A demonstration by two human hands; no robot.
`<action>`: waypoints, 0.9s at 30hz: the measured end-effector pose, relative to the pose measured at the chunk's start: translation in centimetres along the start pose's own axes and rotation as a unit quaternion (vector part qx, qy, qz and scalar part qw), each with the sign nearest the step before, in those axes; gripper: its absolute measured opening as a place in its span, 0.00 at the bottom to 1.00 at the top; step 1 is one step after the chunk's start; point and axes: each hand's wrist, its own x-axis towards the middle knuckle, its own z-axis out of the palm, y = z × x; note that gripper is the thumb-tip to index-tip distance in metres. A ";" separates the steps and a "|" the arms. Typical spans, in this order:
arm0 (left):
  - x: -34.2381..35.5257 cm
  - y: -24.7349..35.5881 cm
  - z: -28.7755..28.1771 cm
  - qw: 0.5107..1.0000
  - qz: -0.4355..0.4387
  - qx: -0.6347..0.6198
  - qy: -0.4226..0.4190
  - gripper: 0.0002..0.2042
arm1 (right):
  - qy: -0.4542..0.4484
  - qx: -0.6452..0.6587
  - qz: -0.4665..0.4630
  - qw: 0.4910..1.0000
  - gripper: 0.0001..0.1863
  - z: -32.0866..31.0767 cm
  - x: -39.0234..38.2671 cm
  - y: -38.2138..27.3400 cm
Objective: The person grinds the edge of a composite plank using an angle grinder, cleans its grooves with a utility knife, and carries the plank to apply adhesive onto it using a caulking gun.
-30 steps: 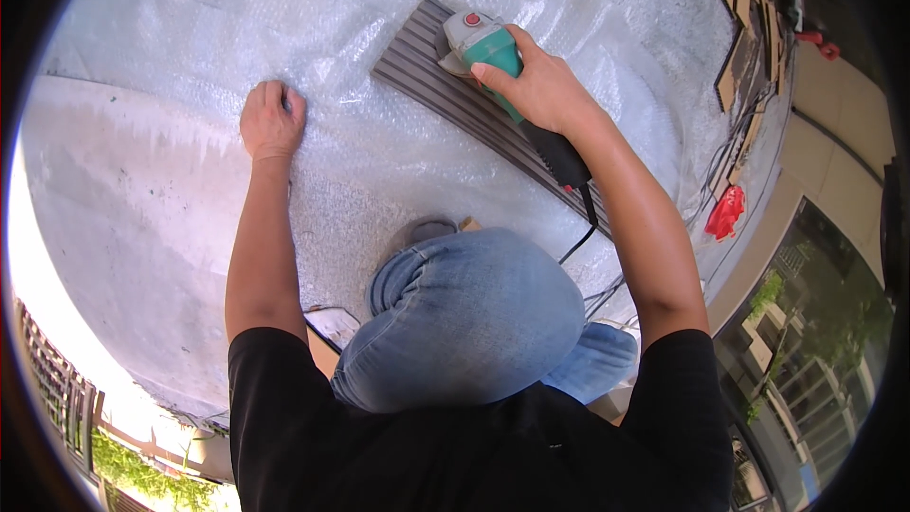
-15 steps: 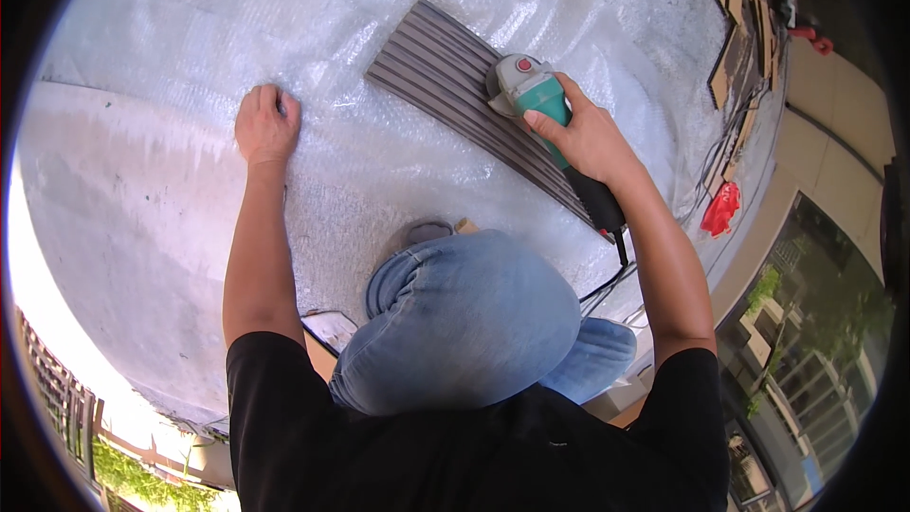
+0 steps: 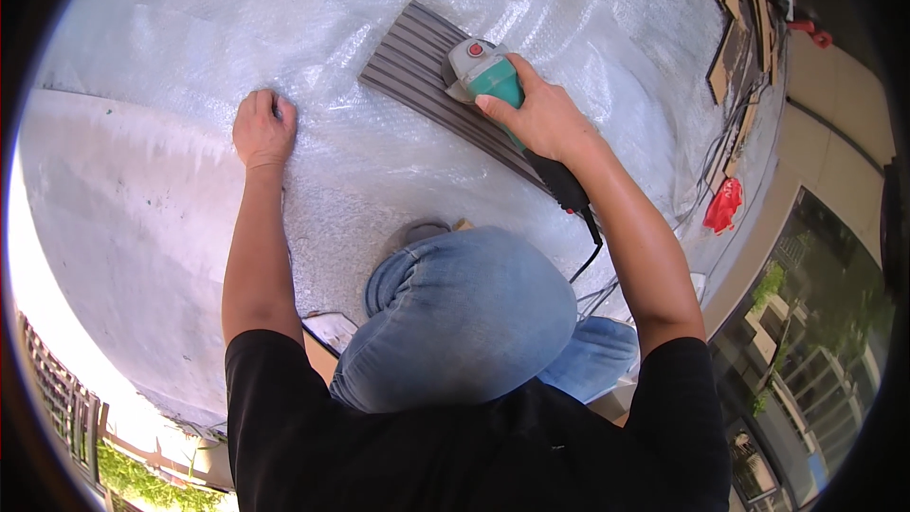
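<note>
Gripping the grinder (image 3: 494, 78), my right hand (image 3: 550, 114) has shifted it up-left, so the pass seems to favour the board's (image 3: 422, 82) upper end. The board lies on bubble wrap (image 3: 284, 28); my left hand (image 3: 263, 131) rests apart, loosely fisted, contents unclear.

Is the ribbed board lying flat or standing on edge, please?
Flat: the ribbed board shows its broad face upward on the plastic sheet.

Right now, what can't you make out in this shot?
All in the head view:
- Left hand: palm and anything in it, hidden by its curled fingers.
- Angle grinder: grip underside, covered by the right hand; disc contact with the grooved plank, blocked by the tool's head.
- Power cord: far end, lost behind the knee.
- Stacked boards: cut off by the fisheye rim.
</note>
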 end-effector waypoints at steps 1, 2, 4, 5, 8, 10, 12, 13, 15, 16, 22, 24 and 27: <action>0.1 0.0 0.1 1.000 0.003 -0.002 -0.002 0.06 | -0.005 0.002 0.020 1.000 0.50 0.1 -0.6 1.0; 0.1 0.0 0.1 1.000 0.004 -0.009 0.002 0.06 | -0.022 -0.001 0.053 0.998 0.50 -0.3 -1.5 1.3; 0.1 0.1 0.2 1.000 0.008 -0.017 0.003 0.06 | -0.016 0.009 0.064 0.998 0.50 0.2 -2.7 3.6; 0.3 0.3 0.1 1.000 0.001 -0.013 -0.008 0.06 | -0.007 0.016 0.070 0.997 0.51 0.4 -3.2 4.9; 0.2 0.3 0.3 1.000 -0.005 -0.012 -0.016 0.07 | 0.013 0.043 0.091 0.995 0.52 1.5 -4.6 8.4; -0.2 -0.1 0.4 1.000 -0.005 -0.014 -0.012 0.06 | 0.012 0.048 0.112 0.992 0.53 1.9 -5.8 9.9; 0.0 -0.3 0.5 1.000 -0.001 0.001 -0.010 0.07 | 0.013 0.057 0.134 0.989 0.53 2.0 -7.1 11.3; 0.2 -0.3 0.4 1.000 0.004 0.002 -0.010 0.07 | 0.011 0.056 0.148 0.987 0.53 1.9 -7.9 12.2; 0.1 -0.4 0.3 1.000 0.009 0.003 -0.004 0.07 | 0.010 0.047 0.157 0.986 0.53 1.6 -8.1 12.2; 0.3 -0.4 0.3 1.000 0.008 0.004 -0.002 0.07 | 0.013 0.030 0.150 0.988 0.53 1.5 -8.0 12.0; 0.1 -0.1 0.1 1.000 0.010 -0.003 0.008 0.07 | 0.027 0.044 0.035 0.998 0.49 -0.5 -1.8 1.1; -0.2 0.0 0.4 1.000 0.004 -0.009 -0.005 0.07 | 0.034 0.052 -0.007 0.998 0.47 -0.8 1.2 -2.4; 0.1 0.2 0.3 1.000 0.011 -0.003 0.000 0.06 | 0.060 0.068 -0.053 0.995 0.52 0.0 4.8 -4.0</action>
